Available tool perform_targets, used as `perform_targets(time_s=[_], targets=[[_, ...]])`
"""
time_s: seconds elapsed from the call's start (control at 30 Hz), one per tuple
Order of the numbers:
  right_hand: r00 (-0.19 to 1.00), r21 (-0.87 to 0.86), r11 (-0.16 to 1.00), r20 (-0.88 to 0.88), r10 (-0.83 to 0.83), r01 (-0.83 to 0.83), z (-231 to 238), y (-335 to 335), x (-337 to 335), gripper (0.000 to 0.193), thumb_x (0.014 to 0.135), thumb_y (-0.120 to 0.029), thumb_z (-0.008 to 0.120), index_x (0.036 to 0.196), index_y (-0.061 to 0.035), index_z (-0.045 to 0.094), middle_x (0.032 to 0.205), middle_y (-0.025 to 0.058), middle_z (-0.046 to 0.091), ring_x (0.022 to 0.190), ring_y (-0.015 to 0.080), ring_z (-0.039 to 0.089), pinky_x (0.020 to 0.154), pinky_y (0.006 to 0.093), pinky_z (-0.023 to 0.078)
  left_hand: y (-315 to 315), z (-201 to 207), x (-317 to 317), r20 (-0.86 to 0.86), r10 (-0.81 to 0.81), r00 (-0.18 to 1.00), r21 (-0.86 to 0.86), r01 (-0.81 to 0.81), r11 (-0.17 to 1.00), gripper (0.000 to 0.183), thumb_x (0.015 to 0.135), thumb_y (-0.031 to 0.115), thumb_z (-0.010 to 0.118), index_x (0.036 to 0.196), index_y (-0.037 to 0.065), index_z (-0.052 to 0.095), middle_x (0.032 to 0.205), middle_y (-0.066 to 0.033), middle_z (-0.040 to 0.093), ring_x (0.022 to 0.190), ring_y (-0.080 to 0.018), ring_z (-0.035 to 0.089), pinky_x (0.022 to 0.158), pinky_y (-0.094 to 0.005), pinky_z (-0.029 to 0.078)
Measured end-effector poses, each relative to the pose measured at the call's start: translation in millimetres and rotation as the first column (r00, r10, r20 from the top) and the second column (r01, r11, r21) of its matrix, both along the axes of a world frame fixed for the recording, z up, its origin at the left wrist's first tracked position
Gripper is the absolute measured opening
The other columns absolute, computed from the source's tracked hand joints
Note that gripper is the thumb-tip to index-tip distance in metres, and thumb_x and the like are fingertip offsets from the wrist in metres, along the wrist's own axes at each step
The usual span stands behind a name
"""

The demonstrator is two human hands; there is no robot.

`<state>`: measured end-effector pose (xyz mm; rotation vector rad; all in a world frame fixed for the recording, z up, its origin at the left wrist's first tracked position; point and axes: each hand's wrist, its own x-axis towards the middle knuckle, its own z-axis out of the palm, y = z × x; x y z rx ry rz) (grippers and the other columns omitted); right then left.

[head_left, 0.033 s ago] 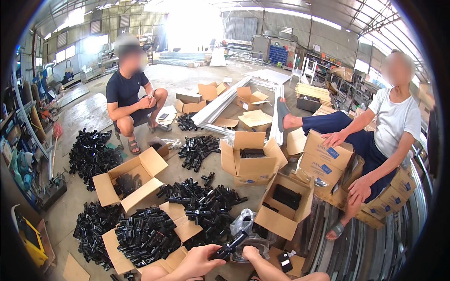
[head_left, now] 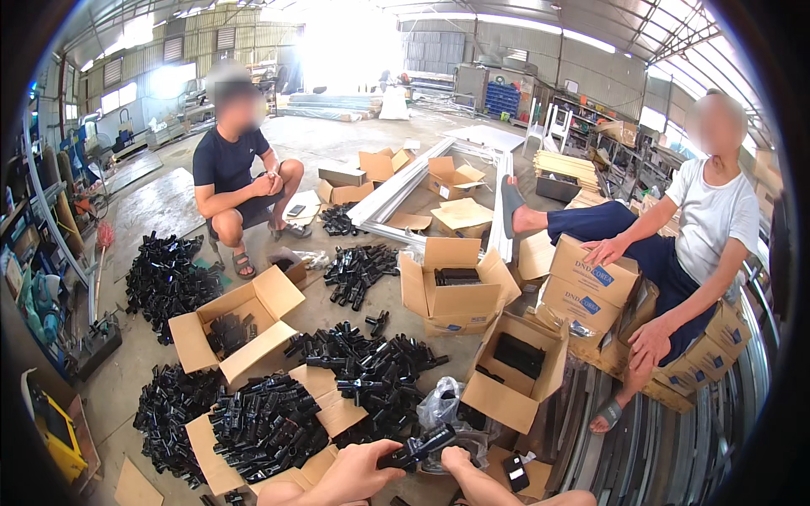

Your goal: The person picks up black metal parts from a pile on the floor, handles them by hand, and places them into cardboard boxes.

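Note:
My left hand (head_left: 364, 469) is closed around a black fitting (head_left: 422, 448), a short tube-like piece held at a slant above the floor. Close to the fitting's right end is my right hand (head_left: 456, 460), its fingers curled; what they grip, if anything, is hidden. Under and beyond my hands lies a crumpled clear plastic bag (head_left: 440, 405). To the left, an open carton (head_left: 202, 447) is heaped with similar black fittings (head_left: 266, 422). Another loose pile of fittings (head_left: 371, 363) spreads over the floor just ahead.
An open carton (head_left: 502, 405) with black pieces stands front right, another carton (head_left: 460, 312) behind it. A person (head_left: 240, 164) squats at far left; another person (head_left: 709, 202) sits on boxes at right beside metal profiles (head_left: 607, 468). White frames (head_left: 405, 190) lie farther back.
The fitting's right end has dipped slightly toward my right hand. The whole view has shifted a little; the other people and the piles stay as they were.

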<state>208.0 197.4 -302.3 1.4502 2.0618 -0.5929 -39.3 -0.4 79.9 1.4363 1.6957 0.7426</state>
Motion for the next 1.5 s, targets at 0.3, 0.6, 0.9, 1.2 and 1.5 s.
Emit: perform_targets(time_s=[0.3, 0.6, 0.9, 1.2, 1.5], targets=[[0.998, 0.071, 0.996, 0.038, -0.05, 0.047, -32, -4, 1, 0.033, 0.098, -0.017, 0.056, 0.12, -0.0059, 0.078, 0.128, 0.0198, 0.073, 0.121, 0.0357, 0.07, 0.1, 0.0475, 0.057, 13, -69, -30, -0.363, -0.115, 0.924, -0.008, 0.121, 0.993, 0.043, 0.084, 0.024, 0.08, 0.122, 0.008, 0.068, 0.092, -0.017, 0.076, 0.089, -0.0381, 0.073, 0.077, -0.0461, 0.057], [0.99, 0.231, 0.972, -0.14, -0.004, 0.036, -39, -7, 37, 0.012, 0.084, -0.007, 0.067, 0.086, -0.0006, 0.076, 0.092, 0.0239, 0.075, 0.091, 0.0416, 0.076, 0.083, 0.0507, 0.062, 16, -80, -39, -0.309, 0.02, 0.951, 0.136, 0.023, 0.991, 0.038, 0.073, 0.013, 0.081, 0.109, 0.005, 0.071, 0.091, -0.0193, 0.074, 0.086, -0.039, 0.072, 0.078, -0.047, 0.059], [0.775, 0.712, 0.584, -0.596, 0.21, 0.39, 49, 55, -46, 0.026, 0.101, -0.025, 0.058, 0.09, -0.0035, 0.067, 0.088, 0.019, 0.069, 0.083, 0.0439, 0.066, 0.077, 0.056, 0.051, 20, -68, -36, -0.33, 0.003, 0.944, 0.019, 0.003, 1.0, 0.033, 0.081, 0.009, 0.081, 0.11, 0.002, 0.069, 0.091, -0.0185, 0.073, 0.089, -0.0373, 0.072, 0.078, -0.0448, 0.057], [0.649, 0.351, 0.582, -0.616, -0.446, 0.733, -82, 167, -6, 0.054, 0.106, -0.029, 0.048, 0.155, -0.0079, 0.047, 0.16, 0.0174, 0.047, 0.147, 0.0357, 0.044, 0.122, 0.0423, 0.035, 40, -53, -35, -0.348, -0.121, 0.93, 0.001, 0.129, 0.992, 0.03, 0.085, 0.003, 0.07, 0.113, -0.001, 0.06, 0.092, -0.0206, 0.07, 0.084, -0.0399, 0.071, 0.072, -0.05, 0.057], [0.665, 0.377, 0.603, -0.648, -0.37, 0.703, -80, 170, 24, 0.057, 0.11, -0.046, 0.04, 0.14, -0.0032, 0.061, 0.149, 0.0181, 0.058, 0.139, 0.036, 0.052, 0.115, 0.0429, 0.04, 50, -38, -36, -0.359, -0.116, 0.926, -0.041, 0.108, 0.993, 0.039, 0.085, 0.016, 0.078, 0.119, 0.003, 0.063, 0.092, -0.0183, 0.073, 0.088, -0.0379, 0.072, 0.077, -0.0475, 0.057]])
